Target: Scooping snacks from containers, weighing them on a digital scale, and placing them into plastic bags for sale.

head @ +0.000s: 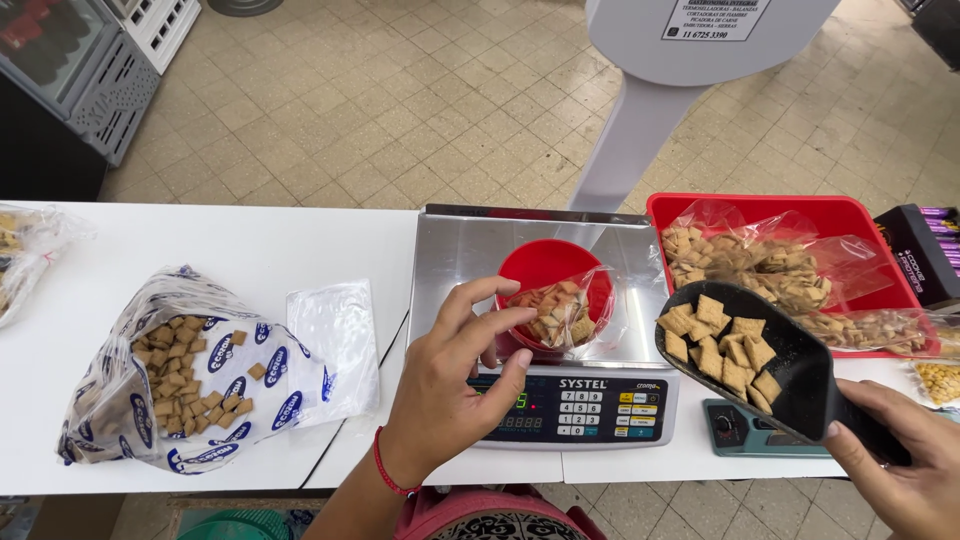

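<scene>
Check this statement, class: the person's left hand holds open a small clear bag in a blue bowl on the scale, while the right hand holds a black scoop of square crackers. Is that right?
Not quite. The bowl on the scale is red, not blue, as the head view shows. The rest stands: the left hand holds open the small clear bag, and the right hand holds a black scoop of square crackers.

The left hand pinches a small clear bag of square crackers in a red cup on the scale. The right hand holds a black scoop of crackers beside it.
</scene>
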